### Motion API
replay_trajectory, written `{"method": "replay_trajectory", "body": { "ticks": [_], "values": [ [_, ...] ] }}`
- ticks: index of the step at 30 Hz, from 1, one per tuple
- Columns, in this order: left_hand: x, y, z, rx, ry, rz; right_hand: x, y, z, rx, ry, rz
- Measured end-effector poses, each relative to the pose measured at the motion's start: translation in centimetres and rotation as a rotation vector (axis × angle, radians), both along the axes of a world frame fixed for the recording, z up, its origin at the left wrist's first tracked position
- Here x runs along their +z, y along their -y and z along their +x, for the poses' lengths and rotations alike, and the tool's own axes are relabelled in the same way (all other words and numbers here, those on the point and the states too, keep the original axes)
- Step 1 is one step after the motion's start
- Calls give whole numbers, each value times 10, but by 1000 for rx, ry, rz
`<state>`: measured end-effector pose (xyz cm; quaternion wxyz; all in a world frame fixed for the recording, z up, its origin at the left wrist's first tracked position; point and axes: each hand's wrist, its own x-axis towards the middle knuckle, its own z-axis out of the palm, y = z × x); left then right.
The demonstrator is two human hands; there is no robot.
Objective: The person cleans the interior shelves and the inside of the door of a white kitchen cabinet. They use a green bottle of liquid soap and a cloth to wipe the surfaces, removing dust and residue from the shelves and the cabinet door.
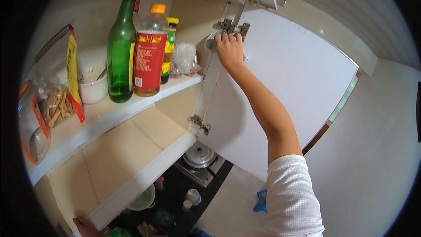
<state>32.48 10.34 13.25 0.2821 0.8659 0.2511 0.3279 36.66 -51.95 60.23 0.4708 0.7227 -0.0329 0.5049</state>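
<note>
My right hand (229, 48) is raised to the inner face of the white cabinet door (283, 69), just below the upper metal hinge (230, 27). It holds a pale, mesh-like cloth (212, 42), bunched under the fingers and touching the door's hinge side. At the lower left, my left hand (85, 226) grips the front edge of the cabinet's bottom board (138, 174); only part of the hand shows. A second hinge (201, 125) joins the door lower down. The door stands wide open.
The upper shelf (177, 87) carries a green glass bottle (121, 56), a red-labelled plastic bottle (149, 59), a white pot (93, 87) and bagged dried food (59, 107). Below are a lidded pan (199, 154) on a stove, a bowl (144, 199) and a blue stool (260, 201).
</note>
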Motion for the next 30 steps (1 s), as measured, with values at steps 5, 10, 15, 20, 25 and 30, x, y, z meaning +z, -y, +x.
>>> {"method": "replay_trajectory", "body": {
  "ticks": [5,10,15,20,25,30],
  "values": [
    [39,21,-21,85,-143,190,-117,10,-4,43,-203,125],
    [53,28,-28,78,-128,168,-147,17,-2,110,-370,161],
    [51,23,-29,110,-122,154,-106,3,-3,23,-261,177],
    [49,29,-26,88,-135,156,-235,17,-8,44,-524,233],
    [53,32,-25,93,-143,144,-216,10,-14,212,-436,284],
    [55,31,-28,115,-112,194,-84,-16,-81,367,8,197]
  ]
}}
